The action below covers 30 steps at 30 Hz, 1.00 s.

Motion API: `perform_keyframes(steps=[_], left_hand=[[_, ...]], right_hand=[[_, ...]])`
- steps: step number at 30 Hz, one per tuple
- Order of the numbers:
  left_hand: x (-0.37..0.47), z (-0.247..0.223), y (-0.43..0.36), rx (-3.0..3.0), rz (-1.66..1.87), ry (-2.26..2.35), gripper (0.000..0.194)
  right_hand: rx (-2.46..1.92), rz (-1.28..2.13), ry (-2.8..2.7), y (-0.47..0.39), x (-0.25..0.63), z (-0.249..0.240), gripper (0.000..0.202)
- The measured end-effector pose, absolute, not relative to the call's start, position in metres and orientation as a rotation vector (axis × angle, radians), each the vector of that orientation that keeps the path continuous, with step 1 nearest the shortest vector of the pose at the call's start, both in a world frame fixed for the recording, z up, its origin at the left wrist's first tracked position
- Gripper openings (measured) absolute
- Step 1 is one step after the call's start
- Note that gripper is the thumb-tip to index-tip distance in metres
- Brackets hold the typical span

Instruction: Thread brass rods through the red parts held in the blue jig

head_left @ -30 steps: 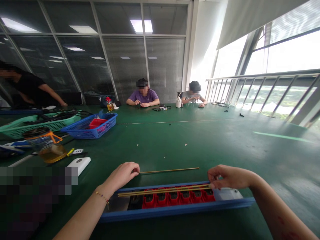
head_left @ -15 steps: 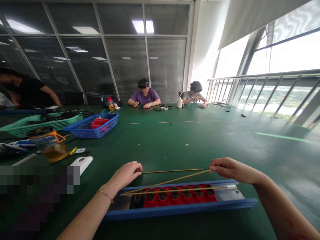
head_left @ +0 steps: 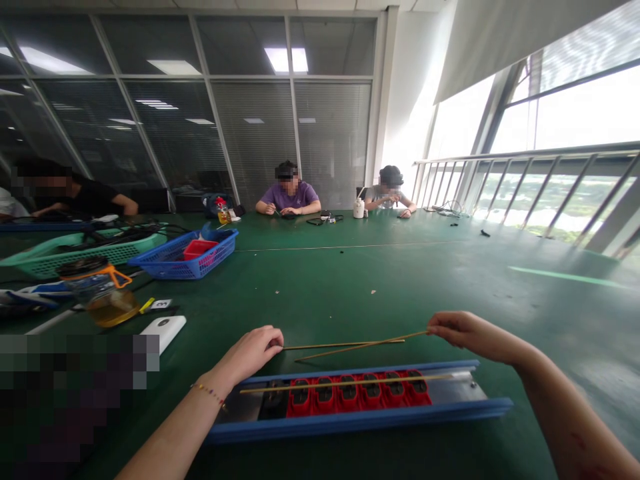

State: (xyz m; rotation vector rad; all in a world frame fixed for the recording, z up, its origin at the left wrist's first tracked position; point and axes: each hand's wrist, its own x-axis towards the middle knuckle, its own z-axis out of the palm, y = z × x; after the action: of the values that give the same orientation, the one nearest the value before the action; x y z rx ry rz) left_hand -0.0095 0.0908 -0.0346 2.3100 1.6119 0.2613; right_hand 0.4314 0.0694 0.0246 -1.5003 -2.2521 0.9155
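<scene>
My left hand (head_left: pixel 257 350) is closed in a pinch on the near end of a thin yellowish stick (head_left: pixel 310 347), which points right just above the table. Between the fingertips of my right hand (head_left: pixel 457 329) is the right end of a second thin stick (head_left: pixel 320 356). It slants down to the left, and its free end lies clear of the frame below. The two sticks cross in the picture. A third stick (head_left: pixel 345 384) lies lengthwise over a blue-edged metal channel (head_left: pixel 370 421). Inside the channel sits a row of several red blocks (head_left: pixel 349 401) with black centres.
On the left are a white power-bank-like device (head_left: pixel 167 331), a jar of amber liquid (head_left: pixel 111 303), a blue basket (head_left: pixel 165 268) with a red box and a green basket (head_left: pixel 115 251) with cables. Several people sit across the green table (head_left: pixel 430 280).
My right hand has drawn its stick slightly right and upward. That stick's left end has left the channel and now hangs behind it. My left hand has barely moved.
</scene>
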Motion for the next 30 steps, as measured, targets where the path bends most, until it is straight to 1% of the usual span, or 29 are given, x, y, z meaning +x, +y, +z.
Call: perform_keyframes(steps=[4, 6, 13, 20, 24, 30], left_hand=[[-0.007, -0.030, 0.088, 2.293, 0.277, 1.626, 0.036], [-0.007, -0.030, 0.089, 2.284, 0.263, 1.614, 0.040], [-0.010, -0.036, 0.092, 2.305, 0.250, 1.582, 0.031], [0.000, -0.019, 0.086, 2.333, 0.351, 1.592, 0.035], [0.005, 0.000, 0.080, 2.350, 0.391, 1.534, 0.036], [0.008, 0.042, 0.051, 2.373, 0.226, 1.422, 0.029]], right_hand=[[-1.484, 0.999, -2.238, 0.080, 0.423, 0.002, 0.036], [-1.487, 0.969, -2.254, 0.085, 0.420, -0.008, 0.033], [-1.489, 0.708, -2.358, 0.096, 0.406, -0.028, 0.024], [-1.538, 0.378, -2.463, 0.101, 0.396, -0.038, 0.019], [-1.571, 0.350, -2.472, 0.101, 0.393, -0.038, 0.018], [-1.565, 0.379, -2.452, 0.103, 0.393, -0.039, 0.016]])
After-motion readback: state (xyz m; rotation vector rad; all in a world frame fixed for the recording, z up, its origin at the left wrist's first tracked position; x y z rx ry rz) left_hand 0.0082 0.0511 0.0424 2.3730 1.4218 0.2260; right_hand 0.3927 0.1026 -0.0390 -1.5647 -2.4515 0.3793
